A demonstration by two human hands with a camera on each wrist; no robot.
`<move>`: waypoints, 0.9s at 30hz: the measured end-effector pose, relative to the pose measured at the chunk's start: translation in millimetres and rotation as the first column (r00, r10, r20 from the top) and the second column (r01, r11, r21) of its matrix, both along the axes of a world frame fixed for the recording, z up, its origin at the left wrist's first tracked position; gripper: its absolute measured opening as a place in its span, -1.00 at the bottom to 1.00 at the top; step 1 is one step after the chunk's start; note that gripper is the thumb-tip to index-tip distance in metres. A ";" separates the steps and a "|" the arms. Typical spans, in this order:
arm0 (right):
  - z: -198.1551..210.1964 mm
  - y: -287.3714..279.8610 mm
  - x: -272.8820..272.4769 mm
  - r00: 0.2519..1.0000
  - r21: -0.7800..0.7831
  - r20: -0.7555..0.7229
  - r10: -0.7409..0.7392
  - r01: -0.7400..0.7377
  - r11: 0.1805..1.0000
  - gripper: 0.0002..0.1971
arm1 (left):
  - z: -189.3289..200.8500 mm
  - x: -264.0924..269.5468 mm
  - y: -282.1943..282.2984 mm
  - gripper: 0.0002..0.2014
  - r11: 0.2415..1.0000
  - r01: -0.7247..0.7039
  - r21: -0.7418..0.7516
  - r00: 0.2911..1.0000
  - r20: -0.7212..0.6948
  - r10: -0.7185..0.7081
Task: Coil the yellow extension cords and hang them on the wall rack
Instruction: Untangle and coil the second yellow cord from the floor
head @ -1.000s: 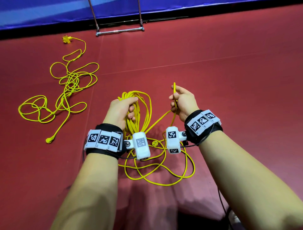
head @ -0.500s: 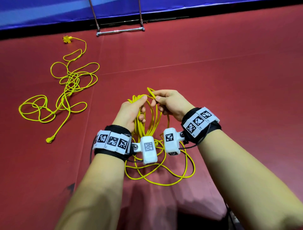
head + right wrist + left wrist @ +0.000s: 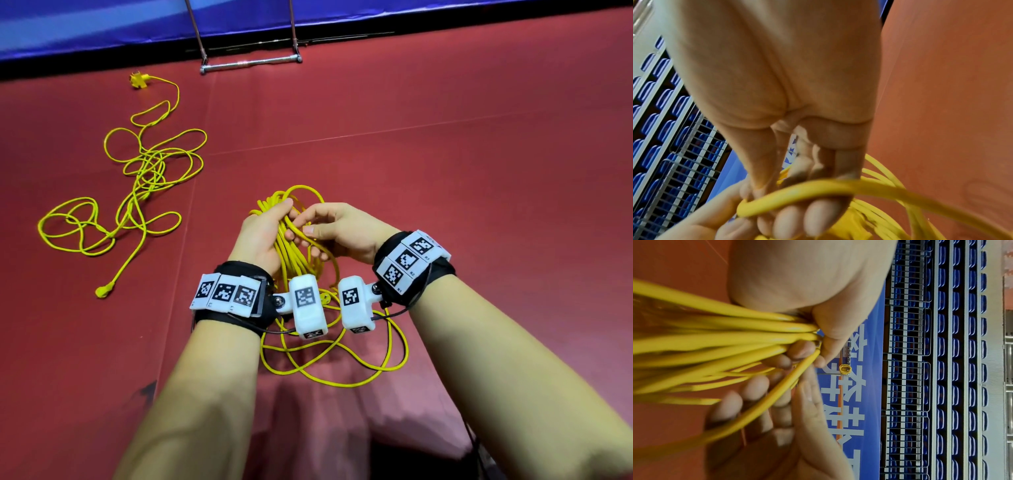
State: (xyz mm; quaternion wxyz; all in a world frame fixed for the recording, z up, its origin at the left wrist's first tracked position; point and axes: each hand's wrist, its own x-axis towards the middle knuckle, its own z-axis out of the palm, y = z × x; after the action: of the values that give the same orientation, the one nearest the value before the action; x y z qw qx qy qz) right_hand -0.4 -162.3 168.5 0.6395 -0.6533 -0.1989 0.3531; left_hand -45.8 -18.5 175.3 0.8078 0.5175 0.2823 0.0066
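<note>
The coiled cord [image 3: 294,246] hangs at centre between the left hand [image 3: 263,236] and right hand [image 3: 342,229], its slack loops on the floor [image 3: 479,171] beneath the wrists. A second cord [image 3: 144,178] sprawls on the floor at ten o'clock. A metal bar [image 3: 250,64] lies at twelve o'clock, far behind.

The yellow cord [image 3: 294,246] at centre frame has a smooth, slightly glossy plastic jacket. The floor [image 3: 445,171] is matt red, faintly textured. The bar [image 3: 250,64] at the upper middle is shiny metal. The wrist bands [image 3: 236,318] look like black cloth, carrying matt white plastic blocks [image 3: 308,308].
</note>
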 end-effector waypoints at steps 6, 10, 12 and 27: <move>-14.4 -13.3 19.6 0.853 -0.104 -0.079 -0.517 0.508 0.855 -0.78 | -1.5 0.7 6.8 -0.82 0.997 0.001 0.074 1.000 0.005 -0.002; -25.2 -12.1 20.1 0.868 -0.092 -0.029 -0.496 0.492 0.866 -0.74 | 0.9 -0.3 3.1 -0.82 0.978 0.120 0.173 0.993 -0.001 -0.122; -26.1 -9.0 21.2 0.842 -0.071 -0.009 -0.539 0.537 0.841 -0.80 | 2.9 -2.0 -0.6 -0.80 0.962 0.184 0.200 0.982 0.008 -0.190; -18.7 1.2 14.3 0.938 -0.176 0.182 -0.294 0.326 0.929 -0.63 | 2.3 -1.0 1.0 -0.72 0.993 0.076 -0.092 0.997 0.024 -0.074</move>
State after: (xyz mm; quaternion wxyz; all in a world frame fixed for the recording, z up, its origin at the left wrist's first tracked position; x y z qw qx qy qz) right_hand 13.9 -161.1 149.8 0.5999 -0.7636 -0.1042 0.2148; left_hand -46.9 -17.5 177.6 0.8335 0.4894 0.2544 -0.0317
